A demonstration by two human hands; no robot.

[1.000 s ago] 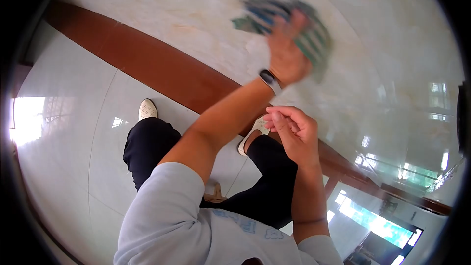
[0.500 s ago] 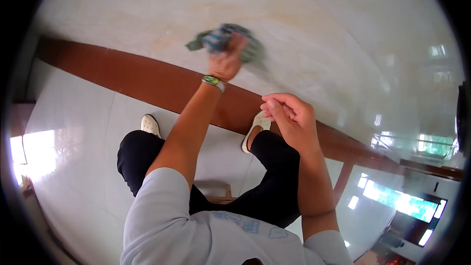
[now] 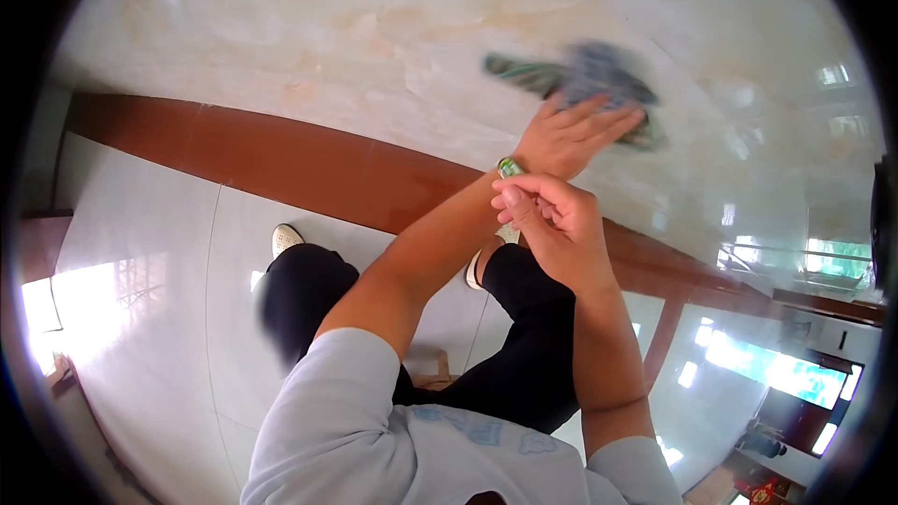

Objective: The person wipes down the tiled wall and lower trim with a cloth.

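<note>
My left hand [image 3: 568, 137], with a watch [image 3: 509, 167] on its wrist, lies over a blue, grey and green cloth [image 3: 599, 75]. Its fingers stretch across the cloth and press it against the pale marbled tile surface [image 3: 393, 56]. The cloth is bunched and blurred by motion, and one greenish end trails to the left. My right hand [image 3: 558, 224] hangs in front of the left wrist. Its fingers are loosely curled with the thumb against them, and nothing shows between them.
A reddish-brown tile strip [image 3: 309, 168] runs along the lower edge of the marbled surface. Pale floor tiles [image 3: 159, 224] lie below it. My shoe [image 3: 286, 239] and bent knees are close to the strip. Window reflections [image 3: 776, 365] shine at the right.
My left hand has swept the cloth to the right across the marbled surface, and its fingers now show more spread. The right hand has stayed almost in place.
</note>
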